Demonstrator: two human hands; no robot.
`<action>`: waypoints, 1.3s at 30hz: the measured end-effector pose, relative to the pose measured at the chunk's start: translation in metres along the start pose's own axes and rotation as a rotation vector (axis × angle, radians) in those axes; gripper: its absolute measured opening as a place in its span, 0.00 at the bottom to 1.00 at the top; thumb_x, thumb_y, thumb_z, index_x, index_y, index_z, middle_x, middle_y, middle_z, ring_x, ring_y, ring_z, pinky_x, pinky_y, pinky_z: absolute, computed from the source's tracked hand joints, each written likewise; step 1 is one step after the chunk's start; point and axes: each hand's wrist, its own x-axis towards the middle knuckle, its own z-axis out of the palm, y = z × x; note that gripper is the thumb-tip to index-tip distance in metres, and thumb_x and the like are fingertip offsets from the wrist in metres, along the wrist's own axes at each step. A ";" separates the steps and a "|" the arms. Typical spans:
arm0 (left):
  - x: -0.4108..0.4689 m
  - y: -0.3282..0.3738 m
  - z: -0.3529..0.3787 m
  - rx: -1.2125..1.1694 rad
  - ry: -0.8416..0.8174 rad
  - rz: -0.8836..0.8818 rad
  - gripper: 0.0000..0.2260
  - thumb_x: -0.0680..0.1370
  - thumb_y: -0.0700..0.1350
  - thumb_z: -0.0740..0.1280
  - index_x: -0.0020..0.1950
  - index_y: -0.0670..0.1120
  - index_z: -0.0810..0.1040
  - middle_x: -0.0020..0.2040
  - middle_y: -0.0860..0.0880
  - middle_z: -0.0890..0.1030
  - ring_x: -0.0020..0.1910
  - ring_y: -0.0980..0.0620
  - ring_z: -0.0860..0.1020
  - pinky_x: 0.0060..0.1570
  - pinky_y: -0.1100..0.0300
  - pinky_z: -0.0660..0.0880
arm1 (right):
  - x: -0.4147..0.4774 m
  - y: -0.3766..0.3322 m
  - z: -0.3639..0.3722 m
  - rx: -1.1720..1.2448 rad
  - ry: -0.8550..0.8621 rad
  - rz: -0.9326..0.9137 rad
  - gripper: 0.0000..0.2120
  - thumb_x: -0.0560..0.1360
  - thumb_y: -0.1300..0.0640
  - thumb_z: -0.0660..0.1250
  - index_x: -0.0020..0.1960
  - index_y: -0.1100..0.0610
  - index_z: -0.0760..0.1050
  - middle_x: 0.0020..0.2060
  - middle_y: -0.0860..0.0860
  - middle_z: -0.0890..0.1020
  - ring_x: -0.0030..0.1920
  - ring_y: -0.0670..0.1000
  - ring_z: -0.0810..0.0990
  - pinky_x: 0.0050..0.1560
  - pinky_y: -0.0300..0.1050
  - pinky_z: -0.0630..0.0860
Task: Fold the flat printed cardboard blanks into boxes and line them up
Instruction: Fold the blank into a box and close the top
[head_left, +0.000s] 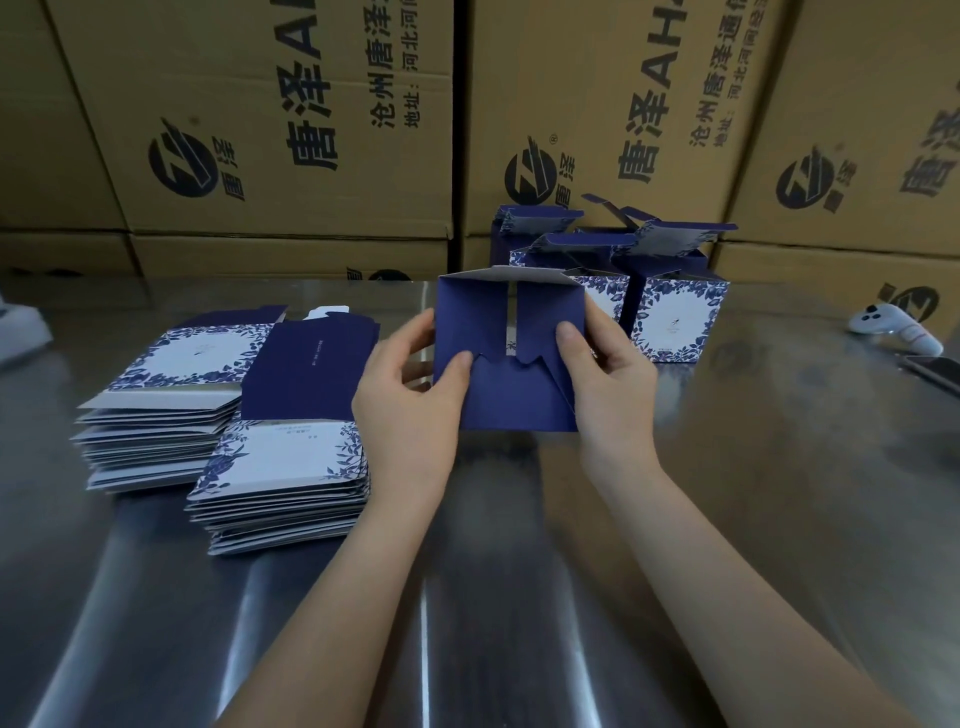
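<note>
While the bottom flaps of the half-formed box (506, 358) face the camera, held up over the steel table (779, 467) between both hands. Left hand (410, 395) closed on the left edge, thumb pressing the lower flap near the notched seam; right hand (605, 374) closed on the right edge, thumb laid on the right-hand flap. Flaps overlapped but not fully seated, a pale slit showing down the middle. Likely trouble from here: pushing the tabs in out of order, so that the notches miss each other and the base springs open; squeezing too hard at the sides and creasing the printed panels; letting the tube skew out of square. Stacks of flat blanks (228, 426) waiting just left of the hands, near enough for an elbow to fan them out. Finished boxes (675, 317) standing behind, lids up, close enough to be knocked out of line when setting this one down.
</note>
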 end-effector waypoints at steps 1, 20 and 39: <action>0.000 0.000 0.000 -0.015 0.003 -0.017 0.17 0.75 0.42 0.73 0.63 0.53 0.79 0.56 0.54 0.82 0.53 0.60 0.79 0.52 0.63 0.78 | -0.001 0.001 0.002 0.009 0.014 -0.002 0.16 0.80 0.63 0.64 0.57 0.42 0.78 0.59 0.49 0.81 0.62 0.49 0.79 0.65 0.55 0.74; 0.008 0.001 -0.006 -0.229 0.198 -0.126 0.03 0.74 0.43 0.74 0.40 0.49 0.84 0.40 0.52 0.85 0.42 0.60 0.82 0.46 0.66 0.77 | -0.007 0.013 0.009 0.024 0.111 0.032 0.15 0.80 0.60 0.64 0.66 0.57 0.76 0.64 0.49 0.79 0.67 0.48 0.75 0.70 0.54 0.70; 0.008 0.003 -0.008 -0.255 0.216 -0.143 0.02 0.76 0.46 0.73 0.44 0.49 0.85 0.43 0.52 0.86 0.45 0.58 0.82 0.50 0.59 0.79 | -0.009 0.005 0.005 0.008 0.174 0.003 0.09 0.77 0.56 0.69 0.53 0.59 0.84 0.47 0.47 0.86 0.51 0.44 0.83 0.58 0.49 0.79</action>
